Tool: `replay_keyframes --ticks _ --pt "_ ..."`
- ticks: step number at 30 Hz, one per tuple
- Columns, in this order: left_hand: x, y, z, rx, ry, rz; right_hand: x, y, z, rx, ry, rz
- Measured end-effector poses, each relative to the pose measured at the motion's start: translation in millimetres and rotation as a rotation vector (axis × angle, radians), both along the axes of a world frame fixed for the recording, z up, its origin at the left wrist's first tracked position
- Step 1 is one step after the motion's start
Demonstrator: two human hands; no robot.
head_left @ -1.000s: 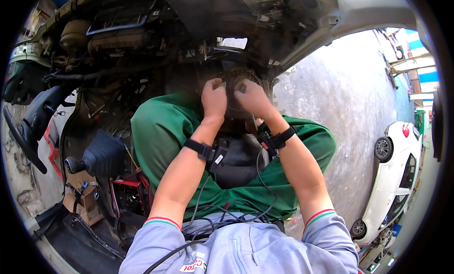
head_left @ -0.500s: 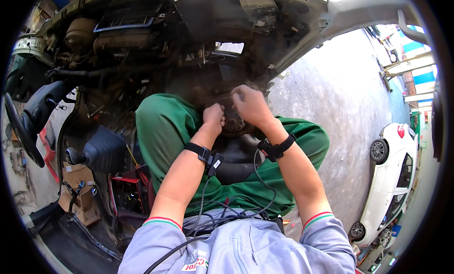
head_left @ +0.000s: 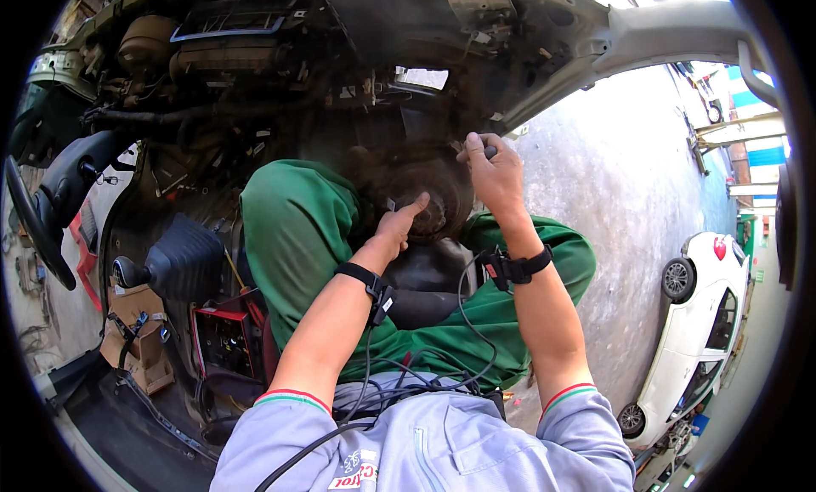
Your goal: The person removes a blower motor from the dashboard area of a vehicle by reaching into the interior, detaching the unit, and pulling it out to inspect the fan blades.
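Between my knees sits a round, dark, dusty part (head_left: 439, 205) with a raised ring at its middle, perhaps a blower motor. My left hand (head_left: 401, 223) grips its near left side, the thumb stretched over the face and the other fingers largely hidden. Raised above the part's right side, my right hand (head_left: 497, 176) is closed around a small tool with a dark, rounded handle end (head_left: 490, 152). The tool's working end is blurred against the dark background, so its kind is unclear. Green trousers (head_left: 293, 237) frame both hands.
I sit inside a stripped car cabin, under an exposed dashboard frame (head_left: 229, 65). To the left are a steering wheel (head_left: 34, 224), a gear lever (head_left: 129, 273), a red box (head_left: 223, 339) and a cardboard box (head_left: 136, 330). Cables (head_left: 408, 390) cross my lap. A white car (head_left: 693, 339) stands outside.
My right hand has moved up and right, away from the round part, bringing the small tool into sight. My left hand has turned, its thumb now extended across the part.
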State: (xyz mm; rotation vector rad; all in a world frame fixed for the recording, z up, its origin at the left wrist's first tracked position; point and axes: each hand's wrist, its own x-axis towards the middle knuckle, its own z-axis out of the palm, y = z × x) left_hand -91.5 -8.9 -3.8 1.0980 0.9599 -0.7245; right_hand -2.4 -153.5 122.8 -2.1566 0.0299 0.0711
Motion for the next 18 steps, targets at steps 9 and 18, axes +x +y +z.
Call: replay_keyframes --ticks 9,18 --pt "19.9 -26.6 -25.7 0.544 -0.450 -0.036 1.5 18.8 3.9 0.358 0.110 0.040" --pt "41.1 -30.3 20.1 0.689 -0.465 -0.009 19.2 74.6 -18.3 0.033 -0.067 0.297"
